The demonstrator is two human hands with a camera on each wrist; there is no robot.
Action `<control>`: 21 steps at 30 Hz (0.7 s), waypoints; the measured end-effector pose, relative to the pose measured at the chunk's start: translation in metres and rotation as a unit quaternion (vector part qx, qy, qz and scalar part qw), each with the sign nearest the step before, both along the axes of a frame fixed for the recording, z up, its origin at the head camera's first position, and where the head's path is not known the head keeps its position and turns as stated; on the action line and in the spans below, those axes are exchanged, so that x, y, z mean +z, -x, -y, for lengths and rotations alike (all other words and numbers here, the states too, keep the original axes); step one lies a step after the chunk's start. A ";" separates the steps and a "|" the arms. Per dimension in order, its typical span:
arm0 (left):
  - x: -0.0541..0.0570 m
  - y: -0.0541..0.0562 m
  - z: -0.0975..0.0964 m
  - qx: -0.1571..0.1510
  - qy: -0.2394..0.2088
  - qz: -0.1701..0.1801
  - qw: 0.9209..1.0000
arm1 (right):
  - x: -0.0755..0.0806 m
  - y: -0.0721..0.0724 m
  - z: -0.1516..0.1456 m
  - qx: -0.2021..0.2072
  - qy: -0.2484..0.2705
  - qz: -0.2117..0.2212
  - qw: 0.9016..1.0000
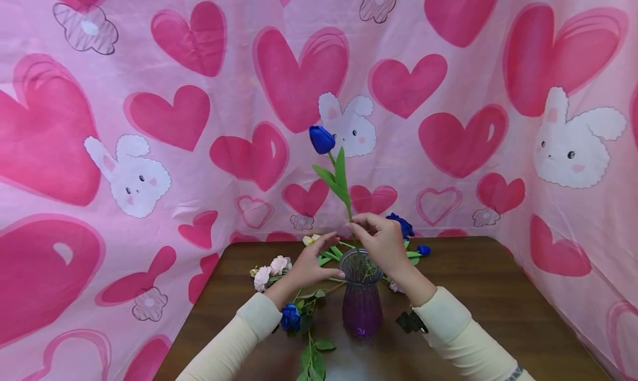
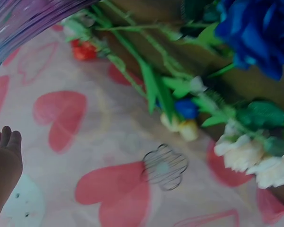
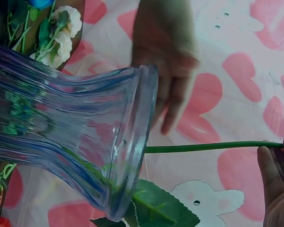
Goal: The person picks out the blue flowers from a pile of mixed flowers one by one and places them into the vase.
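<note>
- Right hand [image 1: 384,247]: fingertips pinch green-stemmed blue tulip [image 1: 322,140] above ribbed purple glass vase [image 1: 362,309].
- Left hand [image 1: 308,266]: thumb and fingers apart, empty, beside vase.
- Ruffled blue rose [image 1: 291,318], pale-pink blossoms [image 1: 269,272] occupy brown wooden table [image 1: 473,292] left of vase.

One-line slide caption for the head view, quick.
Fingers of the right hand pinch a blue tulip by its stem over the purple glass vase, the left hand alongside.
</note>
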State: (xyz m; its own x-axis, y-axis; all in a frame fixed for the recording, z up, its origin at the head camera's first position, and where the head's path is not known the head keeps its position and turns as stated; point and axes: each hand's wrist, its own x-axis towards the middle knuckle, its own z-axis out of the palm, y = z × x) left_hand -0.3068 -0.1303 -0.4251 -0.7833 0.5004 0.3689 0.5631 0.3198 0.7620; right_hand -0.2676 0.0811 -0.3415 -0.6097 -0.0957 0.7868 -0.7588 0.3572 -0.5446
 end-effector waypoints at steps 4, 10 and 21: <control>-0.014 -0.001 -0.002 0.001 0.012 0.029 0.999 | -0.003 0.000 0.001 -0.002 -0.002 0.021 1.000; -0.032 -0.001 -0.008 0.000 0.016 0.054 0.998 | -0.007 0.002 0.002 -0.003 0.001 0.035 0.999; -0.066 -0.008 -0.029 -0.024 -0.048 0.091 0.994 | -0.022 0.005 0.003 -0.015 -0.007 0.058 0.998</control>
